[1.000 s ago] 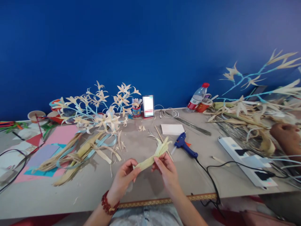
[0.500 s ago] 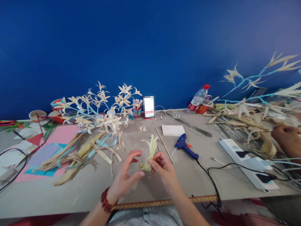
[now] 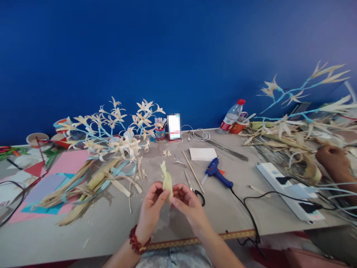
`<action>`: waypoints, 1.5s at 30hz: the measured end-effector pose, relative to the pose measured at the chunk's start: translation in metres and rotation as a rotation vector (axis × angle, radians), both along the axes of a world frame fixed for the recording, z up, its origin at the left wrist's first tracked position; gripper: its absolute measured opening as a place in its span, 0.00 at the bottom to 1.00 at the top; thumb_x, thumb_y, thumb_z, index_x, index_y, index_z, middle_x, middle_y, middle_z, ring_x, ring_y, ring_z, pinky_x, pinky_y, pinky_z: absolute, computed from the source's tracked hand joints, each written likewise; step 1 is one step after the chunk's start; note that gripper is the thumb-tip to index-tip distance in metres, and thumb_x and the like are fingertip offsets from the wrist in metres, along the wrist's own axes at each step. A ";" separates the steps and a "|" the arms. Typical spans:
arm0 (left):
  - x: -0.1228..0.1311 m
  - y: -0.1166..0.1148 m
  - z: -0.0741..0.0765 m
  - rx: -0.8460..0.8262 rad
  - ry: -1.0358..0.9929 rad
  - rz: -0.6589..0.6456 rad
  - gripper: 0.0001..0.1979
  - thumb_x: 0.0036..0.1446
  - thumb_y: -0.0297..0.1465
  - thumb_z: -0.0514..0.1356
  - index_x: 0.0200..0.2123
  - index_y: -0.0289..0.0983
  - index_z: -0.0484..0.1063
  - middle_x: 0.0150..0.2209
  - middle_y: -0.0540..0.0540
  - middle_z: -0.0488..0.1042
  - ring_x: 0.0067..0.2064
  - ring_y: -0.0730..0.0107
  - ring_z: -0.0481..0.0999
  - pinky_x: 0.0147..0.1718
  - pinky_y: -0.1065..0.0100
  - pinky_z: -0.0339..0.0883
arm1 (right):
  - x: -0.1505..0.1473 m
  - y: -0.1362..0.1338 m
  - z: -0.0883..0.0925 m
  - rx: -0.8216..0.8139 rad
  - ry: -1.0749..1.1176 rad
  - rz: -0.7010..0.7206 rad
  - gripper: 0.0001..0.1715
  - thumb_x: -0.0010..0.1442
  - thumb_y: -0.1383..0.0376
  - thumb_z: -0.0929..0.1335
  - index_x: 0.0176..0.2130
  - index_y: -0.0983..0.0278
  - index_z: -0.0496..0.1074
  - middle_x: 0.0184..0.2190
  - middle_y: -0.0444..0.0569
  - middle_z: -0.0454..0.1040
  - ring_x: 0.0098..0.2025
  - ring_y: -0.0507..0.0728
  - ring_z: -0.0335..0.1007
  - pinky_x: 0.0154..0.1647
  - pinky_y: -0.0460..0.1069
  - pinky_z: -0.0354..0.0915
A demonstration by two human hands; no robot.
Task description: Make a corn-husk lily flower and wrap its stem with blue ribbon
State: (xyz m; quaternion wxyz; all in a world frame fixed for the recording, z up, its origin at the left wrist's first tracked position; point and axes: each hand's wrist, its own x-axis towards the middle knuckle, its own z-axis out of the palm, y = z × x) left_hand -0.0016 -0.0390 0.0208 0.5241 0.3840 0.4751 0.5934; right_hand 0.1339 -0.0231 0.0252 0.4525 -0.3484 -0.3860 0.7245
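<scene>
A pale yellow-green corn husk (image 3: 167, 181) stands upright between my two hands, over the front part of the table. The fingers of my left hand (image 3: 156, 199) pinch it from the left, low on the strip. My right hand (image 3: 185, 201) grips its lower edge from the right, thumb in front. The husk's narrow, curled tip points up, and its bottom end is partly hidden by my fingers. Just beyond my right hand lie scissors (image 3: 199, 198) with black handles and a thin wooden stick (image 3: 193, 171).
A blue glue gun (image 3: 219, 174) lies right of the stick, its cord running past a white power strip (image 3: 290, 193). Husk flowers (image 3: 111, 126) stand back left; dried husks (image 3: 92, 190) lie left. A white card (image 3: 203, 154) lies mid-table. Another person's hand (image 3: 333, 160) is at far right.
My left hand has moved from open beside the husk to pinching it. The husk, previously rolled at its base in my right hand, is now straighter and held by both hands.
</scene>
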 end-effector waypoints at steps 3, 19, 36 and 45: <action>-0.001 -0.002 -0.003 0.010 -0.014 0.040 0.05 0.55 0.32 0.63 0.34 0.38 0.71 0.30 0.52 0.72 0.32 0.75 0.68 0.35 0.74 0.62 | -0.001 0.000 0.000 0.040 -0.040 0.019 0.14 0.51 0.59 0.75 0.31 0.64 0.71 0.26 0.42 0.68 0.29 0.50 0.61 0.31 0.45 0.58; -0.009 -0.003 0.014 -0.022 0.142 -0.097 0.05 0.55 0.33 0.63 0.31 0.37 0.74 0.29 0.50 0.72 0.31 0.73 0.69 0.31 0.74 0.63 | 0.002 0.002 0.005 0.054 -0.008 -0.095 0.18 0.48 0.58 0.76 0.26 0.63 0.65 0.23 0.40 0.65 0.26 0.50 0.58 0.29 0.44 0.56; -0.010 -0.005 0.026 0.107 0.475 -0.140 0.09 0.58 0.31 0.58 0.27 0.35 0.71 0.26 0.49 0.70 0.30 0.69 0.68 0.30 0.71 0.62 | 0.002 -0.001 0.011 0.190 -0.128 -0.089 0.15 0.51 0.57 0.73 0.28 0.63 0.68 0.25 0.42 0.65 0.28 0.51 0.59 0.30 0.45 0.59; -0.011 -0.005 0.036 0.232 0.650 -0.104 0.08 0.57 0.26 0.56 0.25 0.37 0.68 0.25 0.50 0.69 0.29 0.69 0.70 0.31 0.71 0.62 | 0.000 0.000 0.013 0.168 -0.152 -0.076 0.17 0.50 0.56 0.74 0.26 0.64 0.67 0.23 0.42 0.64 0.27 0.51 0.59 0.28 0.45 0.58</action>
